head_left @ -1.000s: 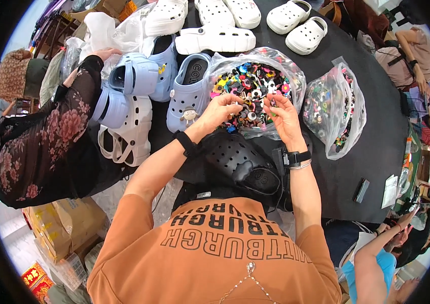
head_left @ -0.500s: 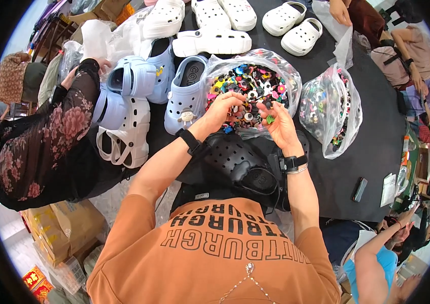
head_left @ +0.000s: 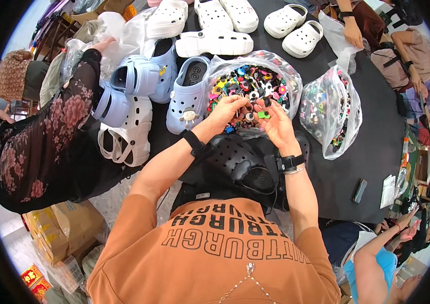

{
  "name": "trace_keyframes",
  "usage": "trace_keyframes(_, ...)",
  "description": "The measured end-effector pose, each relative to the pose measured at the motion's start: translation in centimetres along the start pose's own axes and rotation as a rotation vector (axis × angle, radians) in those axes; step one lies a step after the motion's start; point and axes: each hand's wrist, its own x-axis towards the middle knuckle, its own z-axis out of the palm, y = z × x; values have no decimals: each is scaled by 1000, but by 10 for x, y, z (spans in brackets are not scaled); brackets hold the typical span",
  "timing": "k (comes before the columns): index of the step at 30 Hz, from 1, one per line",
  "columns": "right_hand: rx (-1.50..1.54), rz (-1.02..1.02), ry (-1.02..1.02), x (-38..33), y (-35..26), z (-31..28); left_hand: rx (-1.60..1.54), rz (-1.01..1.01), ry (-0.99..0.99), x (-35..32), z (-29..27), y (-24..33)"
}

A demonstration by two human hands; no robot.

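A clear plastic bag (head_left: 296, 83) full of colourful shoe charms (head_left: 255, 76) lies open in front of me. Over its near side, my right hand (head_left: 280, 129) holds a small green shoe charm (head_left: 263, 114) in its fingers, palm partly turned up, with a dark charm at the fingertips. Just left of it, my left hand (head_left: 225, 112) has thumb and fingers pinched together; a small thing there is too hidden to name. Below both hands, a black clog (head_left: 230, 154) rests near my body. A light blue clog (head_left: 179, 104) with a round-faced charm stands beside my left wrist.
White clogs (head_left: 214, 43) line the far side, with more blue clogs (head_left: 133, 76) at left. A second bag of charms (head_left: 321, 109) sits to the right, near a dark small object (head_left: 359, 190). A person's floral sleeve (head_left: 68, 116) reaches in from the left; another person's hand (head_left: 353, 34) is at far right.
The green charm shows more fully in my right hand, whose palm has turned up slightly. My left hand stays close beside it. The neighbour's hand at left moved farther away over the plastic wrapping.
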Motion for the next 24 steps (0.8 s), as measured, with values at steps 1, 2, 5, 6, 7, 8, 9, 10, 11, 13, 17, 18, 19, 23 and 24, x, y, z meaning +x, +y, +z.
trace_keyframes(1,60,-4,16,2,-1,0,-35,11,52,-2,5,1)
trace_keyframes(2,120,-9,33,4,-3,-1,-34,12,51,-1,5,0)
trace_keyframes(5,154,-23,39,9,-9,-3,78,-20,59,-2,8,0)
trace_keyframes(6,172,-32,41,9,-9,-3,130,20,68,-3,11,-1)
trace_keyframes(7,168,-25,44,8,-9,-2,182,60,80,-4,14,-1)
trace_keyframes(8,169,-26,41,7,-8,0,184,63,80,-4,15,-1)
trace_keyframes(9,183,-9,31,6,-7,2,372,217,44,-3,16,-1)
trace_keyframes(10,195,6,22,4,-5,4,558,373,6,-4,18,0)
trace_keyframes(11,191,15,-53,2,-2,3,580,377,51,-5,21,0)
trace_keyframes(13,209,38,-118,-3,-1,6,676,422,78,-8,25,-2)
trace_keyframes(17,173,51,-146,-18,-5,21,718,406,107,-11,21,-5)
trace_keyframes(18,161,70,-161,-21,-4,23,689,375,108,-12,19,-8)
trace_keyframes(19,163,64,-162,-21,-5,23,524,480,103,-11,21,-8)
trace_keyframes(23,117,85,-96,-16,-6,18,111,169,31,-8,25,0)
trace_keyframes(24,90,67,-102,-13,-8,16,113,172,27,-5,24,2)
